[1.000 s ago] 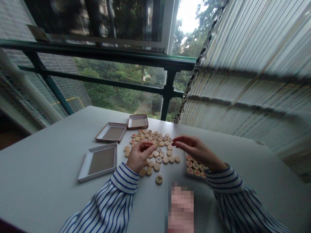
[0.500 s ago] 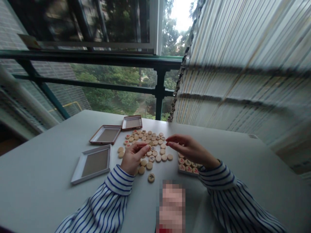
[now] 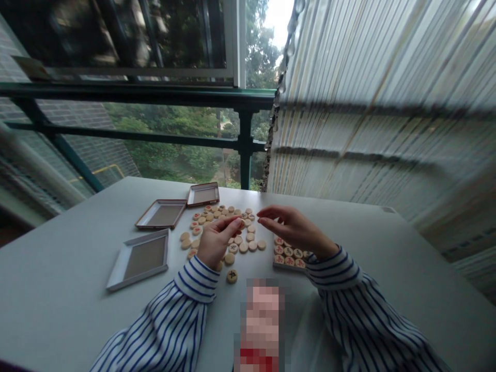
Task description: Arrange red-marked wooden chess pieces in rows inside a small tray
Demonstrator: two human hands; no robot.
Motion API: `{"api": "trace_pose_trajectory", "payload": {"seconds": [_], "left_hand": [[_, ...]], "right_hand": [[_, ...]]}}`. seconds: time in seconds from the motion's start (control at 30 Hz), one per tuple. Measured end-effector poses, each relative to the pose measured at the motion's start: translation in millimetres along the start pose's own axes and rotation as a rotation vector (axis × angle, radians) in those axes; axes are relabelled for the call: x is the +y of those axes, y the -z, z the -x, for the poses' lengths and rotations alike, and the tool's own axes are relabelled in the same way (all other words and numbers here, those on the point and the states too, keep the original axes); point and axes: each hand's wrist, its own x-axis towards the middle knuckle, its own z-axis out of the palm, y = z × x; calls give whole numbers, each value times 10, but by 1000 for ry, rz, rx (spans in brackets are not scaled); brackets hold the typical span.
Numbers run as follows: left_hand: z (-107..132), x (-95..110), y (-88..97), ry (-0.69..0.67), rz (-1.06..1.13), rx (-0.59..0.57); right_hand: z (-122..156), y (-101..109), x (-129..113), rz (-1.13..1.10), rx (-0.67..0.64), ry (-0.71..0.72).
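My left hand (image 3: 214, 242) is closed in a pinch above the scattered xiangqi pieces. Between its thumb and fingertips shows the edge of a round wooden xiangqi piece (image 3: 243, 222). Facing it, my right hand (image 3: 298, 228) hovers with thumb and fingers apart and nothing between them. Partly hidden under the right wrist is a shallow tray (image 3: 289, 268) with rows of pieces, red and dark characters facing up. Loose xiangqi pieces (image 3: 252, 245) lie around and behind the left hand, many with plain faces up. One dark-marked piece (image 3: 231, 276) lies nearest me.
Three shallow box parts stand on the white table (image 3: 70, 263) at the left: a larger white one (image 3: 167, 253), a brown-edged one (image 3: 140, 226) and a smaller one (image 3: 218, 199). Behind the table are a green railing (image 3: 245, 134) and a string curtain (image 3: 349, 103).
The view has shifted slightly, so the table contents sit further left. My left hand has moved slightly right relative to the pieces, still pinching the piece. My right hand stays raised and open.
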Motion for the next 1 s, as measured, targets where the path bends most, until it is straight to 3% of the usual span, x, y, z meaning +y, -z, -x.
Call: {"api": "trace_pose_trajectory", "payload": {"seconds": [0.4, 1.0], "left_hand": [[-61, -153, -372, 25, 107, -54], [48, -334, -347, 138, 194, -162]], "right_hand": [[16, 47, 52, 221, 49, -24], [0, -26, 183, 241, -84, -102]]}}
